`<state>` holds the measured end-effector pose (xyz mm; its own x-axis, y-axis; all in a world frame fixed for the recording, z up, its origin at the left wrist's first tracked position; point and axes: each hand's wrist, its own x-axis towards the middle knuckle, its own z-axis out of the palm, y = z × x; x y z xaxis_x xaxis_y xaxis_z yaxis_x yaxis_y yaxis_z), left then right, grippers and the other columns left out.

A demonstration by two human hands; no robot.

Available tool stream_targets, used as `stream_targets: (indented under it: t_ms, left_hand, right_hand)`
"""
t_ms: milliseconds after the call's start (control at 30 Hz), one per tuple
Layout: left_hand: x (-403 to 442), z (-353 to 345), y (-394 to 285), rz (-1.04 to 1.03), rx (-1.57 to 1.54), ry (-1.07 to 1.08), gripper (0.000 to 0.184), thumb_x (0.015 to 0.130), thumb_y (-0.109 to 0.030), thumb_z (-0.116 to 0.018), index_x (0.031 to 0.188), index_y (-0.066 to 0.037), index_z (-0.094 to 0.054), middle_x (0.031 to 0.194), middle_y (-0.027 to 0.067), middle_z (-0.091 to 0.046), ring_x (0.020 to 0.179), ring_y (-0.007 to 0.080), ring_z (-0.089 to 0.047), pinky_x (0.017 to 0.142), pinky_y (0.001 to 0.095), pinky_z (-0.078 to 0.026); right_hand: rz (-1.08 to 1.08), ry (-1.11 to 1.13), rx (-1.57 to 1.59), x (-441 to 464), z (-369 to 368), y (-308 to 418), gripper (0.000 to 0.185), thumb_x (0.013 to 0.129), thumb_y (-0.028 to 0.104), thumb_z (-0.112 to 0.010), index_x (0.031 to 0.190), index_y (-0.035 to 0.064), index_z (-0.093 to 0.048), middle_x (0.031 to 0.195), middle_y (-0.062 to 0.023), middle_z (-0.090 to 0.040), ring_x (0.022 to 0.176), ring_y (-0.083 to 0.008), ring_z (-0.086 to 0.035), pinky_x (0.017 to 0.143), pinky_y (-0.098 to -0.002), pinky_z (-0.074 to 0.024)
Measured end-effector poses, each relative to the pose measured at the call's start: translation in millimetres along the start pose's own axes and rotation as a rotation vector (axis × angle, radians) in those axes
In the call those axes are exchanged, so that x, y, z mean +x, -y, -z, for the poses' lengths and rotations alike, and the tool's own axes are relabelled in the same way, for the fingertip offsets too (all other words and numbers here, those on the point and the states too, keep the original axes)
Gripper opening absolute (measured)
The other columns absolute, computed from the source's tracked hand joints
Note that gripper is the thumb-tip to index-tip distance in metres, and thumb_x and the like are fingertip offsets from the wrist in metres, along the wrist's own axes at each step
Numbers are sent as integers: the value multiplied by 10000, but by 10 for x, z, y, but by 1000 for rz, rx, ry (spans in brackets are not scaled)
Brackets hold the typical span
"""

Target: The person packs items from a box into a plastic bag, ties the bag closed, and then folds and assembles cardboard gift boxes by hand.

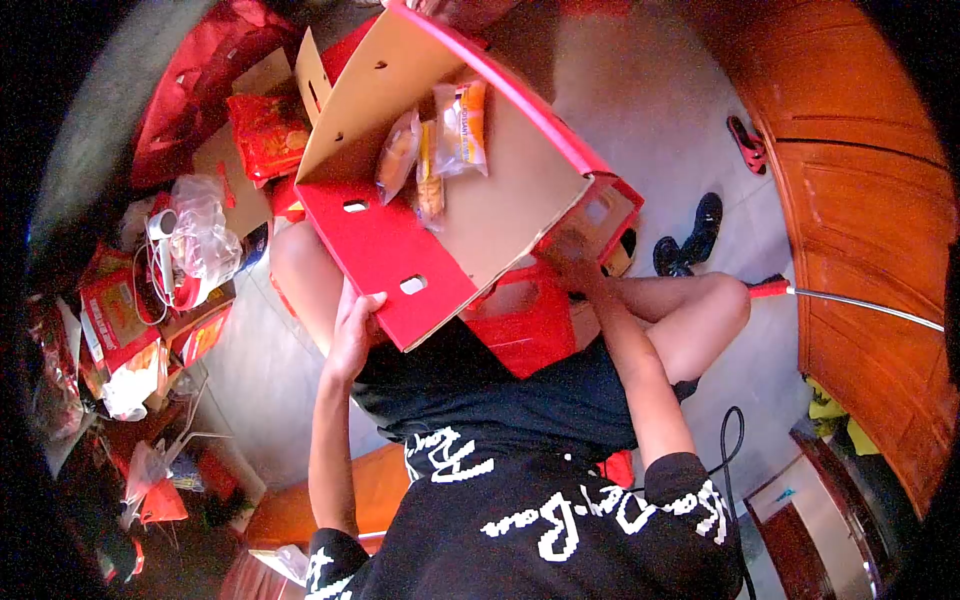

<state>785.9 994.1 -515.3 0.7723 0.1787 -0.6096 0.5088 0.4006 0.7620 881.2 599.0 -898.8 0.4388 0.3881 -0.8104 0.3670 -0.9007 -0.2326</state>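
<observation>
An open cardboard box (520, 215), red outside and brown inside, is tilted above my crossed legs. My left hand (355, 325) grips the red flap (385, 255) at its near left corner, thumb on top. My right hand (568, 262), in shadow, is at the box's near right side; its fingers are mostly hidden, but it appears to hold the edge. Inside the box lie several wrapped snacks: an orange-and-white packet (462, 130), a clear-wrapped pastry (400, 155) and a narrow packet (430, 180). A red bag or carton (525, 320) sits in my lap beneath the box.
To the left are a shiny red packet (268, 135), a clear plastic bag (203, 235), a white corded device (160, 240) and heaped packaging. Dark shoes (697, 235) lie on the floor at right, near a wooden door (865, 220). A metal rod (865, 308) juts in. Skin shows at the top edge.
</observation>
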Motion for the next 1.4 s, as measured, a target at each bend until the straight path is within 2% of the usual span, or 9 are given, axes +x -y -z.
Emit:
stream_targets:
  t_ms: [300, 600, 667, 767, 933, 967, 1033, 1100, 1400]
  left_hand:
    - [1, -36, -90, 137, 106, -35, 682, 946, -90, -495, 1566, -79, -214, 1475, 86, -438, 1315, 202, -479, 1078, 367, -434]
    - [117, -78, 44, -173, 256, 41, 703, 929, -68, -483, 1566, -49, -187, 1465, 93, -423, 1325, 200, -426, 1104, 332, -363]
    - [190, -62, 166, -293, 316, 30, 683, 931, -87, -484, 1547, -25, -196, 1443, 107, -421, 1314, 214, -424, 1116, 346, -345]
    - [160, -60, 151, -290, 357, 85, 707, 925, -77, -491, 1559, -12, -185, 1533, 110, -348, 1424, 222, -321, 1194, 339, -227]
    - [155, -57, 152, -114, 372, 98, 678, 928, -103, -503, 1532, -44, -202, 1307, 108, -507, 1083, 223, -565, 936, 348, -489]
    - [235, -59, 285, -390, 435, 29, 672, 935, -126, -502, 1524, -51, -187, 1215, 122, -565, 941, 228, -610, 830, 360, -529]
    - [242, -55, 250, -238, 442, 72, 617, 957, -242, -476, 1456, -38, -178, 1038, 252, -656, 978, 418, -673, 891, 489, -511]
    - [203, -56, 184, -216, 429, 72, 607, 956, -257, -473, 1444, -35, -186, 1020, 276, -656, 976, 441, -671, 884, 498, -513]
    - [751, -558, -31, -274, 657, 102, 828, 926, -235, -463, 1507, 48, 54, 958, 395, -629, 937, 545, -636, 886, 567, -496]
  right_hand:
    - [10, -167, -210, 45, 59, 207, 518, 892, 353, -629, 1298, 33, -590, 1125, -236, -687, 992, -409, -656, 866, -524, -501]
    - [-28, -580, -266, -418, 1186, -158, 461, 926, 325, -588, 1266, 13, -593, 1060, -230, -709, 880, -413, -686, 769, -550, -528]
    - [5, -651, 0, -731, 1677, -353, 452, 958, 400, -547, 984, -26, -695, 862, -238, -710, 786, -416, -689, 707, -529, -534]
    - [-67, -794, 38, -1372, 2419, -413, 554, 951, 491, -556, 854, -30, -717, 771, -276, -675, 760, -448, -675, 698, -545, -523]
    - [-253, -1141, -185, -2195, 3086, -339, 406, 957, 422, -624, 1091, 55, -731, 1057, -179, -695, 1014, -371, -627, 872, -471, -484]
    - [-126, -1246, -214, -2327, 3099, -273, 371, 963, 393, -624, 1100, 63, -724, 1052, -166, -691, 1003, -365, -623, 871, -469, -480]
    - [-72, -1321, -264, -2558, 3110, -121, 314, 970, 339, -627, 1116, 74, -712, 1055, -144, -686, 997, -353, -620, 870, -462, -476]
    - [-249, -1260, -303, -2774, 3100, 172, 273, 973, 290, -632, 1128, 77, -701, 1072, -126, -683, 1005, -341, -620, 870, -451, -474]
    - [15, -1741, -285, -2400, 3489, 274, 147, 905, 235, -711, 1016, 137, -718, 1133, -13, -681, 1077, -250, -596, 952, -422, -404]
